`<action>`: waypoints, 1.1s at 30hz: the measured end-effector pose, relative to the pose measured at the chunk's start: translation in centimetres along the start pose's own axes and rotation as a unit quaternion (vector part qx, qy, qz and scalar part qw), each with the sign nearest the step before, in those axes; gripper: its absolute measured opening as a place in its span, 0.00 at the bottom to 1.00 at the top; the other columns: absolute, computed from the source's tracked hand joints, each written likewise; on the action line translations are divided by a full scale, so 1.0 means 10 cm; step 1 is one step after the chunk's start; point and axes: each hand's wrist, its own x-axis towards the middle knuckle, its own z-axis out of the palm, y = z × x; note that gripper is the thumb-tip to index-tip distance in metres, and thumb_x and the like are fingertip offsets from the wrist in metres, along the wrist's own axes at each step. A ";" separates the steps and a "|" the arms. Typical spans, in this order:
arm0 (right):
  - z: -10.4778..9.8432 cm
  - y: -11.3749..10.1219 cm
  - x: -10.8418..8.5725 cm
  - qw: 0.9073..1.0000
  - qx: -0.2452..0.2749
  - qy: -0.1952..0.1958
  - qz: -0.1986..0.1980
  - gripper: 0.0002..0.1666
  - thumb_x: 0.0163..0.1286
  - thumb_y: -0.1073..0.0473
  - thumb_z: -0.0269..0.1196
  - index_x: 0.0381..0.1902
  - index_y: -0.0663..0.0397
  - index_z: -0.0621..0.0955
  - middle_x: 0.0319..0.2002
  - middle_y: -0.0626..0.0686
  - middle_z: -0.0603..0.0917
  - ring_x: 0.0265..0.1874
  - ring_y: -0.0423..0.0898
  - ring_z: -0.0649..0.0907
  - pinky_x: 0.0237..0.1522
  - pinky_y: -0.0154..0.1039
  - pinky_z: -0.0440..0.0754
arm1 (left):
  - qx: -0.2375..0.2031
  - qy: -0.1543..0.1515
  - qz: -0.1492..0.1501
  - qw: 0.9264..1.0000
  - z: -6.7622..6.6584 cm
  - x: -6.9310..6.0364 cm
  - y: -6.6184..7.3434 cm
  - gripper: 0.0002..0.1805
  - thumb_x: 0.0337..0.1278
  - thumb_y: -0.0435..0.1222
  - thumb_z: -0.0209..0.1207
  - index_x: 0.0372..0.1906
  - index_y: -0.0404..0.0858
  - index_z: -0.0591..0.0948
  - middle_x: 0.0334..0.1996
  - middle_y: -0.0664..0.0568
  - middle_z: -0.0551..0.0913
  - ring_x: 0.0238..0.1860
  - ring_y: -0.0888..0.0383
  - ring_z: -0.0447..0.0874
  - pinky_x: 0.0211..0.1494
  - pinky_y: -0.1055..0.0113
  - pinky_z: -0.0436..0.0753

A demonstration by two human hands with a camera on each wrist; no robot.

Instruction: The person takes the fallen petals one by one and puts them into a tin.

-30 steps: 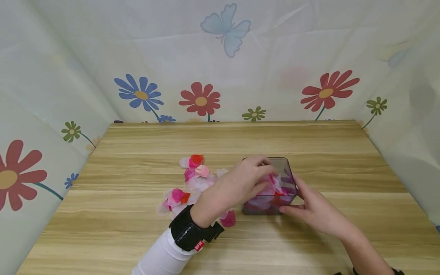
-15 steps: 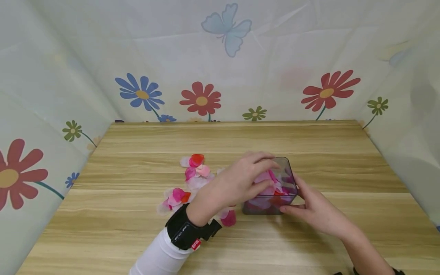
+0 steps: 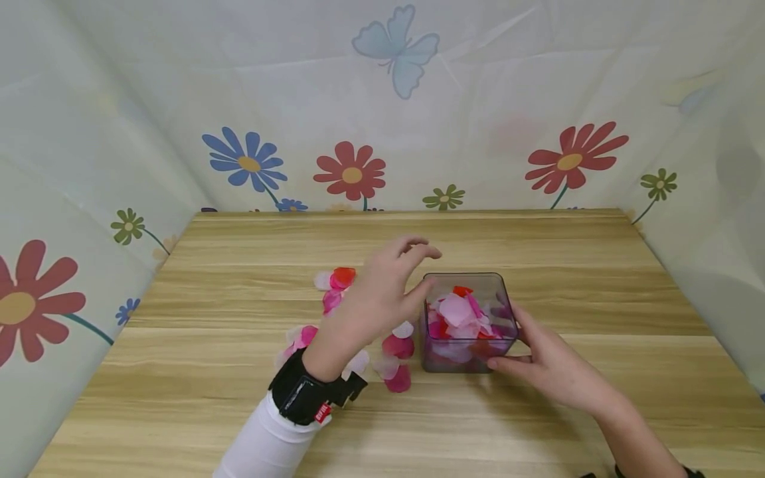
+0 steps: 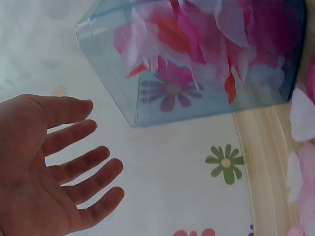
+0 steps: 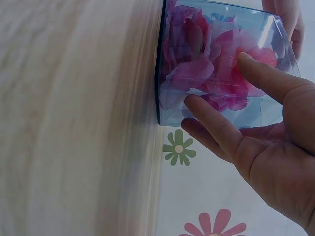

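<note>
The right hand grips the right side of a clear, grey-tinted rectangular plastic box standing on the pale wood-grain bench, partly filled with thin pink, white and red petals. The left hand (fingers loosely spread, holding nothing) hovers above loose pink, white and red petals beside the box.

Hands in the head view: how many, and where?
2. Left hand: left of the clear box, holding nothing, partly covering the loose petals from view. Right hand: gripping the box at its right side.
</note>
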 end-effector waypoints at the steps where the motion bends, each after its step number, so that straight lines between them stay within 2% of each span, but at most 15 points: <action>1: 0.00 0.00 0.00 1.000 -0.003 0.000 0.003 0.53 0.66 0.58 0.74 0.80 0.50 0.57 0.68 0.57 0.74 0.66 0.61 0.75 0.56 0.42 0.80 | 0.002 0.004 -0.012 1.000 -0.02 -0.01 -0.03 0.19 0.64 0.35 0.69 0.58 0.40 0.81 0.57 0.48 0.78 0.58 0.52 0.78 0.59 0.63 0.80; 8: -0.01 0.01 0.00 1.000 -0.006 -0.002 0.016 0.54 0.65 0.57 0.75 0.80 0.50 0.57 0.68 0.58 0.74 0.66 0.63 0.74 0.56 0.46 0.80 | 0.008 0.014 -0.059 0.998 -0.09 -0.09 -0.27 0.15 0.65 0.35 0.68 0.55 0.37 0.83 0.52 0.47 0.81 0.55 0.50 0.80 0.58 0.58 0.80; 14: 0.00 0.02 0.01 1.000 -0.004 -0.003 0.025 0.54 0.64 0.57 0.75 0.80 0.51 0.57 0.68 0.59 0.73 0.67 0.64 0.73 0.56 0.49 0.81 | 0.033 -0.008 -0.121 0.992 -0.09 -0.15 -0.45 0.15 0.66 0.36 0.67 0.54 0.37 0.83 0.53 0.45 0.81 0.56 0.47 0.79 0.59 0.52 0.79; 19: -0.01 0.00 0.01 1.000 -0.004 -0.002 0.030 0.54 0.64 0.57 0.75 0.80 0.51 0.57 0.68 0.59 0.73 0.67 0.65 0.73 0.56 0.50 0.81 | 0.057 -0.046 -0.177 0.981 -0.13 -0.19 -0.54 0.19 0.66 0.37 0.67 0.59 0.37 0.82 0.57 0.43 0.79 0.60 0.44 0.75 0.60 0.49 0.77; 23: -0.01 -0.01 0.00 1.000 -0.007 -0.001 0.021 0.53 0.65 0.57 0.75 0.80 0.51 0.58 0.68 0.59 0.74 0.66 0.63 0.74 0.57 0.48 0.80 | 0.060 -0.082 -0.215 0.971 -0.18 -0.22 -0.59 0.23 0.66 0.38 0.67 0.62 0.37 0.79 0.61 0.41 0.76 0.63 0.41 0.71 0.63 0.43 0.73; 28: -0.01 -0.02 0.00 1.000 -0.006 -0.001 0.009 0.53 0.65 0.58 0.74 0.80 0.52 0.58 0.67 0.59 0.74 0.66 0.63 0.75 0.57 0.48 0.80 | 0.078 -0.112 -0.249 0.959 -0.21 -0.26 -0.68 0.26 0.65 0.40 0.68 0.65 0.38 0.78 0.65 0.38 0.72 0.65 0.39 0.67 0.64 0.39 0.71; 33: -0.01 -0.01 0.00 1.000 -0.001 -0.003 0.013 0.53 0.65 0.59 0.74 0.79 0.52 0.58 0.68 0.60 0.74 0.67 0.64 0.74 0.56 0.49 0.81 | 0.087 -0.131 -0.275 0.949 -0.19 -0.30 -0.76 0.30 0.62 0.40 0.69 0.67 0.38 0.77 0.65 0.38 0.71 0.65 0.39 0.67 0.64 0.40 0.72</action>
